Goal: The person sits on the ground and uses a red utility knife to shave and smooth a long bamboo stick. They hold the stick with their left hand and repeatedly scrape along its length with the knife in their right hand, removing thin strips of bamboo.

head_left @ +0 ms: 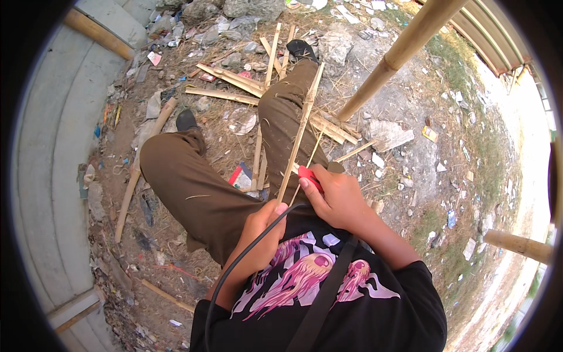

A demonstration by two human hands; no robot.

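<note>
Gripping a bamboo strip (304, 123) slanting over my right leg (287, 111) in my left hand (258, 232), I clasp a red tool (309, 178) in my right hand (342, 196), where a slip, its edge unseen, could cut nearby fingers.

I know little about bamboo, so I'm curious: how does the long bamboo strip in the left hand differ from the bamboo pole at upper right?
The long bamboo strip is slim, while the bamboo pole is thick and round. The strip is pale; the pole is a darker tan. The left hand grips the strip, whereas neither hand touches the pole. Both are long and fairly straight.
</note>
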